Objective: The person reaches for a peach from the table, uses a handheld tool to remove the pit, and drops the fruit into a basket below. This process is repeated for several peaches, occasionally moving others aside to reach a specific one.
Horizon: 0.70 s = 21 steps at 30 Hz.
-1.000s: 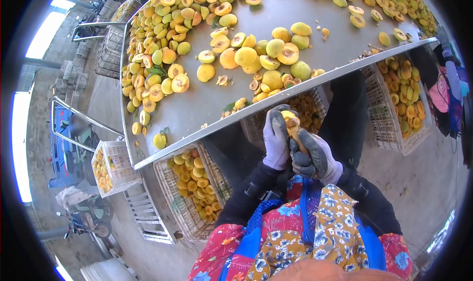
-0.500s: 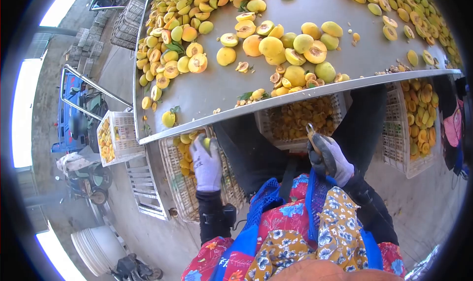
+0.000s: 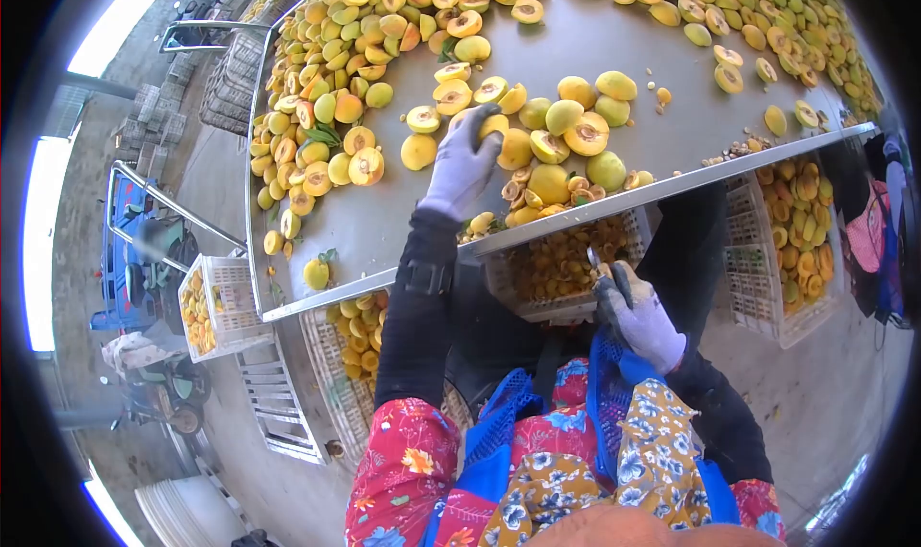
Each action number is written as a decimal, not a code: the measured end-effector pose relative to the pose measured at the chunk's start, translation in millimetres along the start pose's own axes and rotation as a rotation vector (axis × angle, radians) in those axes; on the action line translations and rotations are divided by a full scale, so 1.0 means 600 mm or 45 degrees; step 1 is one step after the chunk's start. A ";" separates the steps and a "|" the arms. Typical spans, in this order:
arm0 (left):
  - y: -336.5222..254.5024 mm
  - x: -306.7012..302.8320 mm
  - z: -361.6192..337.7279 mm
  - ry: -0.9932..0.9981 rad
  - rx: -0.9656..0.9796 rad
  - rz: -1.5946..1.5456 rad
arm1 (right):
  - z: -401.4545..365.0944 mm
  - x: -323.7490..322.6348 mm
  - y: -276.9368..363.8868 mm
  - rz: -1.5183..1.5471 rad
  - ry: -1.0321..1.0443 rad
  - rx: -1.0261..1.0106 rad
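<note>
My left hand (image 3: pixel 462 163), in a pale lavender glove with grey fingers, reaches over the metal table. Its fingers curl around a yellow peach (image 3: pixel 494 126) amid a loose cluster of whole and halved fruit. My right hand (image 3: pixel 641 317), gloved alike, is closed in front of my lap. From its fingers sticks out a small hand tool with a metal tip (image 3: pixel 593 256); the grip hides the rest. A cut peach half (image 3: pixel 587 134) with a brown centre lies to the right of my left hand.
The metal table (image 3: pixel 384 211) carries large peach piles at the left and far right. Beneath its edge sits a crate of fruit pieces (image 3: pixel 566 264). Other crates stand at my left (image 3: pixel 326 355), by the table's left corner (image 3: pixel 227 297) and at the right (image 3: pixel 753 249).
My left hand has risen from the crate at lower left, where it was with a greenish fruit, to the peaches on the table. My right hand stays near my lap with the tool.
</note>
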<state>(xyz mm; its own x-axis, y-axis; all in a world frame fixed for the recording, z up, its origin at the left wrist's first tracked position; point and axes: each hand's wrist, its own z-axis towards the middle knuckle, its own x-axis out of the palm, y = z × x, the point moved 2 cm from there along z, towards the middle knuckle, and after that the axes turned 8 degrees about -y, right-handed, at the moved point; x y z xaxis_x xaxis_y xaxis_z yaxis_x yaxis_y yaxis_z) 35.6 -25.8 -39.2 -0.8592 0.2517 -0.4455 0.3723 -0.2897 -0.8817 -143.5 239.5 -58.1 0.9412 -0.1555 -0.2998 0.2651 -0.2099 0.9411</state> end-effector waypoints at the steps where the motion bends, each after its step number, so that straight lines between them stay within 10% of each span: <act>1: -0.006 -0.009 -0.028 0.045 -0.351 -0.649 | 0.005 -0.010 0.035 -0.062 -0.021 -0.035; 9: -0.047 0.040 -0.227 -0.069 -0.890 -1.445 | 0.028 0.017 0.132 -0.773 -0.036 -0.691; 21: -0.087 0.054 -0.289 -0.098 -0.412 -0.740 | -0.010 0.033 0.105 -1.009 0.208 -0.667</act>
<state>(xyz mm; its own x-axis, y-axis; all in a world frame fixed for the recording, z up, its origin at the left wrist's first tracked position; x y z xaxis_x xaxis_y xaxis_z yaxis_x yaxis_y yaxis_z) 49.3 157.6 -34.7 -0.9700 0.2129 0.1176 -0.0823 0.1676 -0.9824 -106.7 229.0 -3.8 0.4554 -0.0096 -0.8902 0.8589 0.2678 0.4365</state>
